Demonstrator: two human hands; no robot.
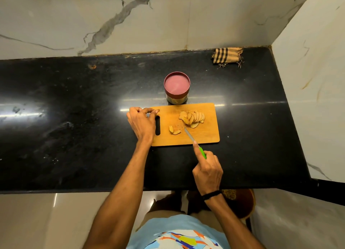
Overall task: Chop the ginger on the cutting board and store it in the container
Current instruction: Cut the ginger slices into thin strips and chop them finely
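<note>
Dim, warm overhead light leaves white glare streaks on the black countertop (74,136); wide-angle distortion bows its edges; the centre is sharp.

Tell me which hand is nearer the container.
Left. The left hand is at the cutting board's far-left corner, close to the container; the right hand holds the knife off its near edge.

One wide-angle camera is worn on the person's head. It looks steeply down and a little forward, across the black counter (74,136) to the marble back wall (56,15). It sits close above the counter's near edge. The cutting board (203,135) lies around mid-frame, and the person's own shirt (168,230) and the floor (37,220) fill the bottom.
</note>
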